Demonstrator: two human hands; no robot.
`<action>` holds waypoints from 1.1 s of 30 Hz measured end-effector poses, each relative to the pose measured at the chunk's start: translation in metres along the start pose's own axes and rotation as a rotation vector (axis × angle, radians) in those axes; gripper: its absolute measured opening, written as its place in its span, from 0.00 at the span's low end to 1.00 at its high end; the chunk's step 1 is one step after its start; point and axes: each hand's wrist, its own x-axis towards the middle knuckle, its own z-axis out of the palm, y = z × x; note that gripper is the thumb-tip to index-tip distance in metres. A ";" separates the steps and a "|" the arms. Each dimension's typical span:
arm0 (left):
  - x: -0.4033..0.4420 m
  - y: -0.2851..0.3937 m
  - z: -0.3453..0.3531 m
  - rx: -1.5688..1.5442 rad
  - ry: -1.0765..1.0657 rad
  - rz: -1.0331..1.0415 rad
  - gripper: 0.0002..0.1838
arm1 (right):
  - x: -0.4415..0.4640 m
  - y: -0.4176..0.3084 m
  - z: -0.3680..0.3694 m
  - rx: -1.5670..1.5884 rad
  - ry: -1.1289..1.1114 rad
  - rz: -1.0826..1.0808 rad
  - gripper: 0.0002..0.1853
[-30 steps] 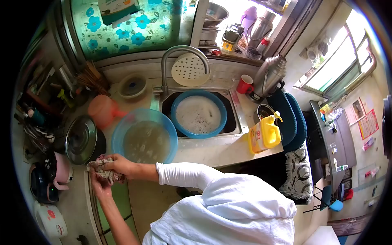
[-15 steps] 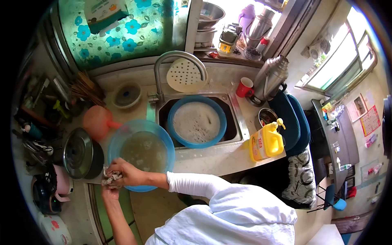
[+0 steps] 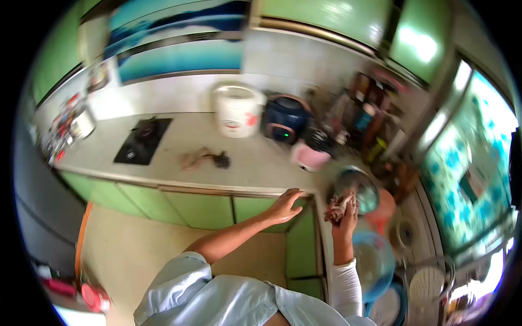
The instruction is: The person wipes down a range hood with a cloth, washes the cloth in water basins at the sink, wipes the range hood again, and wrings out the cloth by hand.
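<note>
My left hand [image 3: 285, 207] is raised near the counter's front edge, its fingers apart and nothing in them. On the right, my right hand [image 3: 347, 211] grips a crumpled, dark pinkish cloth [image 3: 336, 207] beside the lidded pot [image 3: 363, 187]. Just below that hand is the blue basin [image 3: 375, 261] of cloudy water, with the salmon-coloured dipper [image 3: 383, 209] behind it. Another dark, crumpled item [image 3: 221, 160] lies on the counter [image 3: 255, 168], with a brownish patch to its left. The view is slightly blurred.
A black cooktop [image 3: 142, 142] is set in the counter at the left. Against the wall stand a white cooker [image 3: 237, 111], a dark blue cooker [image 3: 285, 117] and a pink appliance [image 3: 311, 152]. At the lower right are the faucet [image 3: 450, 269] and a second blue basin [image 3: 401, 301].
The view has swung left from the sink to the long counter. My hands have come apart; the left has let go of the cloth, which stays in the right.
</note>
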 end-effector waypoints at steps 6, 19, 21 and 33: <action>-0.103 -0.080 -0.190 0.231 0.463 -0.287 0.19 | 0.000 0.120 0.128 0.147 -0.483 0.585 0.16; -0.363 -0.167 -0.440 0.087 0.875 -0.774 0.11 | -0.004 0.188 0.491 -0.062 -0.717 -0.110 0.19; -0.381 -0.184 -0.451 0.065 0.893 -0.799 0.13 | 0.015 0.187 0.525 -0.154 -0.766 -0.236 0.16; -0.457 -0.310 -0.583 0.100 1.111 -1.031 0.16 | 0.299 0.080 0.726 -1.022 -0.046 -1.991 0.12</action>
